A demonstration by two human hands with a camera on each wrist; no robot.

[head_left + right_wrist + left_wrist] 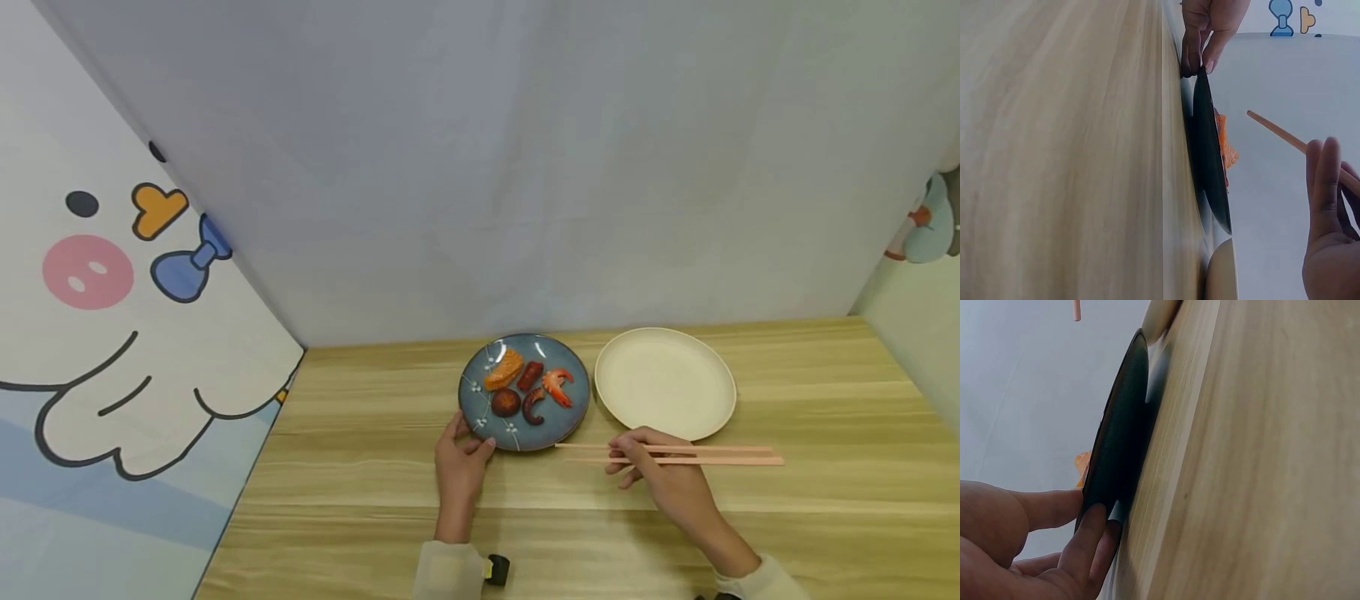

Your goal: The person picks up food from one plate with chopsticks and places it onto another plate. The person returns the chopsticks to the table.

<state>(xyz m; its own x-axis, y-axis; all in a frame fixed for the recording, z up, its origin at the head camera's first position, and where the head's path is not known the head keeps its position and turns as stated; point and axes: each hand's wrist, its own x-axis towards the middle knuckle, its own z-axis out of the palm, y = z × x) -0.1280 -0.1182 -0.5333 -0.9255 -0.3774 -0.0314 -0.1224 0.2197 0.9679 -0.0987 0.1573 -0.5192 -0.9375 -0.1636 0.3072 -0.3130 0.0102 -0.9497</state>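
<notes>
Cloth [525, 183]: pale and wrinkled, upright behind the table [360, 475].
Table: wood-grained, its grain running left to right.
White plate [666, 383]: flat on the table, right of the blue plate [558, 423] and just beside it.
Blue plate: glossy, with painted blossoms; food gathered around its middle.
Right hand [671, 479]: partly closed around the chopsticks [738, 461], in front of the white plate.
Left hand [459, 471]: part open, pinching the blue plate's near-left edge, thumb at the rim, fingers at the underside.
Chopsticks: pink, long axis left to right, nearly parallel; thin tips point left, slightly apart, by the blue plate's near edge; thick ends point right.
Orange piece [503, 369]: far left of the food.
Shrimp [557, 387]: right side, curved.
Mushroom [506, 403]: round, near left.
Tentacle [533, 406]: curled, beside the mushroom.
Red piece [530, 375]: between orange piece and shrimp.
</notes>
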